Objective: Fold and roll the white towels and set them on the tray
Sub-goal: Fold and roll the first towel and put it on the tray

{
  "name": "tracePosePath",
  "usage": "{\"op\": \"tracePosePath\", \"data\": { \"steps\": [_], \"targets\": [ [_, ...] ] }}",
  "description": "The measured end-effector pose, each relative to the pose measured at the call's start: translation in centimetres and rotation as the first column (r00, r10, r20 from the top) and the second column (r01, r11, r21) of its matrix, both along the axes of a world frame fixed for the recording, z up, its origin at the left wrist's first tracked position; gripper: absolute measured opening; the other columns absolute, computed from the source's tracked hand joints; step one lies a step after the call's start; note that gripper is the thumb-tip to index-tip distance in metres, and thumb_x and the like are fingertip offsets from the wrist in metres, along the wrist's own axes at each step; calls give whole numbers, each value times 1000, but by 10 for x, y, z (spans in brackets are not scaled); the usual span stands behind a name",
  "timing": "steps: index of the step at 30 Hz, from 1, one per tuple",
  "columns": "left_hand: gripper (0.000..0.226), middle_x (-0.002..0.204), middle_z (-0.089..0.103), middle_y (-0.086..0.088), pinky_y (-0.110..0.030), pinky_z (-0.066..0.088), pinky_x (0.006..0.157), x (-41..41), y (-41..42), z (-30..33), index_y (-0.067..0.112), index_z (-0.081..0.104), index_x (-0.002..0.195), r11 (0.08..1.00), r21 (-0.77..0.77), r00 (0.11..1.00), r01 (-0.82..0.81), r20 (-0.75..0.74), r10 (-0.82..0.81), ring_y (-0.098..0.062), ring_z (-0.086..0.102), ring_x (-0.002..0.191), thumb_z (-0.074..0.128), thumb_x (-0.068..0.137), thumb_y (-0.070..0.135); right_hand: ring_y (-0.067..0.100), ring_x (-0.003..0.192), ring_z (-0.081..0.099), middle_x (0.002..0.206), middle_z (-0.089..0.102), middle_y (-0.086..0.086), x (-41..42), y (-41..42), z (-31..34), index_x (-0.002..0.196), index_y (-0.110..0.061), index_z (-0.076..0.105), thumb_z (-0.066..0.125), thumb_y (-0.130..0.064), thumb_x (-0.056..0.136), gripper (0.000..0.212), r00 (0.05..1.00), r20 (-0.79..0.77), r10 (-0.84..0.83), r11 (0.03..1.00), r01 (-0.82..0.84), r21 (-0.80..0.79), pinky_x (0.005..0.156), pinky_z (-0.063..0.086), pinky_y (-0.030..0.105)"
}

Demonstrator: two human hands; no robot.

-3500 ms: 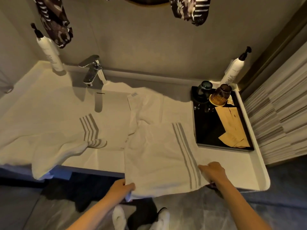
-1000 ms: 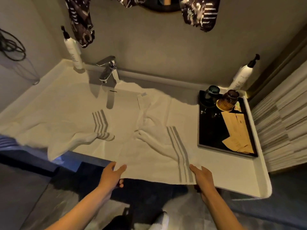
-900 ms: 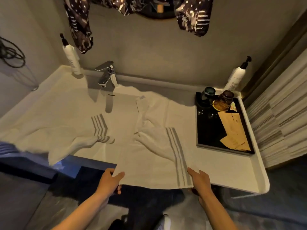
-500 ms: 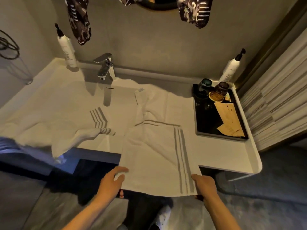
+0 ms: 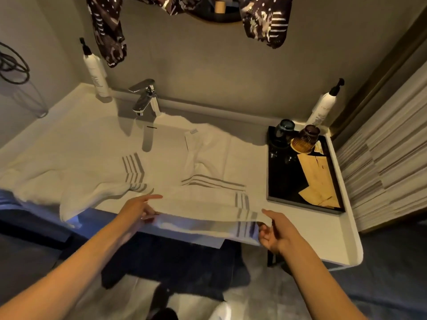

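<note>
Our left hand (image 5: 138, 210) and right hand (image 5: 276, 232) are bare, and so are both forearms up to the frame edge: no sleeves, watch or gloves on us.

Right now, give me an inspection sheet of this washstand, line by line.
Surface: white counter, mostly covered by cloth.
Job's things: striped towel at the front edge, partly folded; second towel crumpled at left; black tray at right, no towel on it.
Clutter: two glasses and brown paper on the tray; two pump bottles.
Hands: left hand and right hand hold the towel's near edge.
Cables: dark loop on left wall.
Surroundings: tap, patterned cloth hanging above.
</note>
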State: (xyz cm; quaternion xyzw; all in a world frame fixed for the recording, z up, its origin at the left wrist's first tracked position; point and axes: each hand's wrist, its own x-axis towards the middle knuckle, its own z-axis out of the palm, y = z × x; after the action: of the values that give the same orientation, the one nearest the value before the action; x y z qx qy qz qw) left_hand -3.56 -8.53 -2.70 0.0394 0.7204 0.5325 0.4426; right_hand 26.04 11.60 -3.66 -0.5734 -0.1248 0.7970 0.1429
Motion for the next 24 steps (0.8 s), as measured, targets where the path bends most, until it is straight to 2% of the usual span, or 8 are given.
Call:
{"op": "tracePosePath", "data": {
  "steps": [3,6,9,12,15,18,20,24],
  "targets": [
    [20,90,73,-19,-32,49,52,-14,32,-15,-3,69,102,994,-109,999,2,-42,-7,-27,59,64,53,95,7,17,60,52,60,69,10,-14,20,-15,100,-10,61,57,-25,95,16,999,37,-24,999,22,49,44,46,19],
    [20,90,74,-22,-37,54,59,-23,57,-29,-1,63,101,984,-175,999,-36,-41,29,-29,61,64,54,98,17,28,79,64,87,72,18,-23,26,-19,102,-3,61,49,-45,98,44,997,71,-11,994,3,113,56,57,31],
    [26,93,70,-17,-42,55,65,-26,65,-38,8,52,114,950,-312,918,-25,-384,-102,-31,65,75,54,99,29,33,79,67,94,70,22,-30,15,-19,98,-1,61,48,-43,99,44,972,231,-29,943,-50,330,63,58,38],
    [19,96,64,-5,-34,45,65,3,59,-50,14,57,110,876,-423,393,231,-783,-482,-26,61,83,51,97,27,22,75,62,94,69,12,-44,-3,-17,91,-13,63,49,-22,99,18,829,551,-102,484,-442,755,62,50,29],
    [42,138,58,-8,-41,41,103,37,60,-76,15,59,132,627,-604,-180,492,-776,-605,-30,56,126,40,101,35,23,113,58,124,63,4,-64,-10,-43,118,-16,64,45,-26,100,28,588,807,-58,-199,-799,568,95,46,33],
    [58,163,22,-4,-39,8,118,37,55,-102,17,27,156,520,-694,-194,498,-673,-713,-23,19,150,20,105,45,26,150,16,163,18,2,-59,-9,-80,153,-25,31,23,-45,103,54,237,970,-54,-345,-916,204,121,17,47],
    [61,165,14,0,-41,8,118,29,43,-113,19,19,158,515,-740,-240,432,-645,-725,-21,14,152,17,105,49,20,152,-8,164,-6,-3,-43,-9,-98,157,-29,6,14,-51,102,60,173,982,-78,-362,-922,134,122,5,48],
    [66,166,7,1,-41,6,121,15,31,-117,18,12,158,478,-781,-218,403,-589,-778,-17,9,153,18,104,54,18,151,-14,164,-8,-3,-40,-11,-102,157,-28,0,14,-52,102,62,129,987,-100,-370,-925,84,122,4,48]
  ]
}}
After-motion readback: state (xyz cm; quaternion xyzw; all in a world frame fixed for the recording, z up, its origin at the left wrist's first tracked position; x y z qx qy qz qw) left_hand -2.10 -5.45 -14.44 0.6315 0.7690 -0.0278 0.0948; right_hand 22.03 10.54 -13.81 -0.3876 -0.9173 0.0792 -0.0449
